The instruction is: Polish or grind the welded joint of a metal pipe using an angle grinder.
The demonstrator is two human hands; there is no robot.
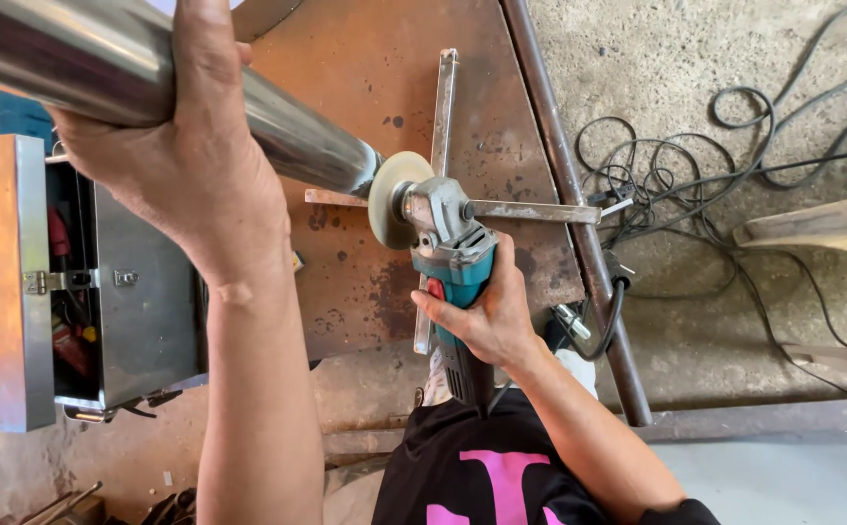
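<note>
Shiny steel pipe (287, 131), slanting from upper left, lower end against disc. Teal-grey angle grinder (452, 255), pale disc (391, 197) touching pipe end, body pointing down.

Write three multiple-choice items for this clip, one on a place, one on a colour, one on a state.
1. Where is the grinder's disc?
A. against the end of the steel pipe
B. lying on the concrete floor
C. inside the metal toolbox

2. What colour is the grinder's body?
A. yellow
B. teal
C. orange

3. How does the metal toolbox stand?
A. shut and latched
B. upside down
C. open, lid swung up

Answers:
1 A: the disc meets the end of the steel pipe, which the left hand grips.
2 B: the angle grinder in the right hand has a teal housing.
3 C: the metal toolbox shows its inside, its lid raised.
</note>
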